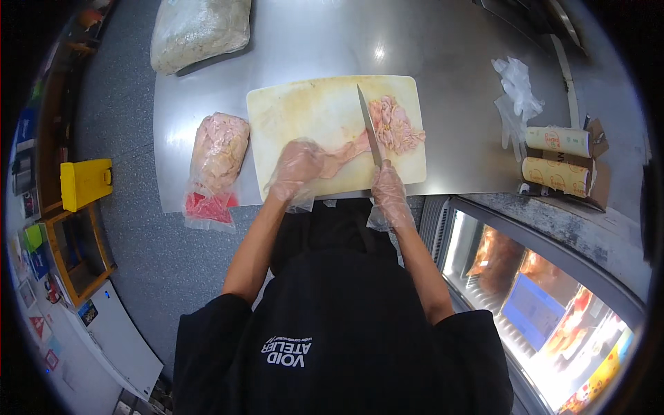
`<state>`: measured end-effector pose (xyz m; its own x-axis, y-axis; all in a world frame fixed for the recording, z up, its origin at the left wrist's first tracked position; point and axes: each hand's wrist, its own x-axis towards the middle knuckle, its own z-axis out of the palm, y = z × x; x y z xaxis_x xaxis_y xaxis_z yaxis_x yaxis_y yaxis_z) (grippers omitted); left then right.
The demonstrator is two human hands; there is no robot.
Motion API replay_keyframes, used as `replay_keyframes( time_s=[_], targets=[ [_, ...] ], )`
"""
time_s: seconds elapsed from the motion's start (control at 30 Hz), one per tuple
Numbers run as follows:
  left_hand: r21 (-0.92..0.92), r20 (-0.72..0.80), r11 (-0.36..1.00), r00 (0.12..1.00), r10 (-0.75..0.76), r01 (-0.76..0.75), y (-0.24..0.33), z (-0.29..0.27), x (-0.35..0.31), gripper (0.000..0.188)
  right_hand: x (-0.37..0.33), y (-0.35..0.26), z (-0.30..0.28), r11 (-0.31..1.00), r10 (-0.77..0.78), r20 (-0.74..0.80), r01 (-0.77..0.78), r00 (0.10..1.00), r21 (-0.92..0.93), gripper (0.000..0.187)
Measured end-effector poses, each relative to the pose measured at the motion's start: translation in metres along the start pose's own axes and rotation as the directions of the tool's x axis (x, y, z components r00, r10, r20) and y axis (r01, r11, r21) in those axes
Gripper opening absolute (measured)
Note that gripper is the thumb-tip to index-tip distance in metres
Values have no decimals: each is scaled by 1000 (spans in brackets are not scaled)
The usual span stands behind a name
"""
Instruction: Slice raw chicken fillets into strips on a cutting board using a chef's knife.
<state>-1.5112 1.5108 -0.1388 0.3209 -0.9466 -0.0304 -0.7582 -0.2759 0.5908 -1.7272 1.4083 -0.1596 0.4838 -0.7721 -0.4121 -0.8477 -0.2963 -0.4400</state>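
Note:
A white cutting board (304, 104) with yellowish stains lies on the steel table. My left hand (299, 164), in a clear plastic glove, is closed on a strip of pale pink raw meat (342, 156) stretched across the board. My right hand (389, 185), gloved the same way, grips the handle of a long knife (369, 121). Its blade points away from me and rests at the strip's right end. To the right of the blade is a heap of cut meat pieces (394, 124), some reaching the board's right edge.
Left of the board lies a clear bag of raw meat (220, 149) with a red end. A large wrapped package (200, 31) is at the far left. White disposable gloves (517, 97) and two rolls (557, 159) lie at the right. A lit display case (532, 304) stands near right.

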Motion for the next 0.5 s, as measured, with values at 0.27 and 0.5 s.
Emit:
replay_keyframes(
  time_s=[0.27, 0.5],
  targets=[
    [-4, -248, 999, 968, 35, -37, 21, 31, 30, 25, 3, -7, -4, 1000, 13, 34, -13, 999, 18, 29],
    [-30, -242, 999, 970, 34, -42, 11, 86, 58, 17, -2, -9, -8, 996, 16, 43, -19, 999, 83, 30]
  ],
)
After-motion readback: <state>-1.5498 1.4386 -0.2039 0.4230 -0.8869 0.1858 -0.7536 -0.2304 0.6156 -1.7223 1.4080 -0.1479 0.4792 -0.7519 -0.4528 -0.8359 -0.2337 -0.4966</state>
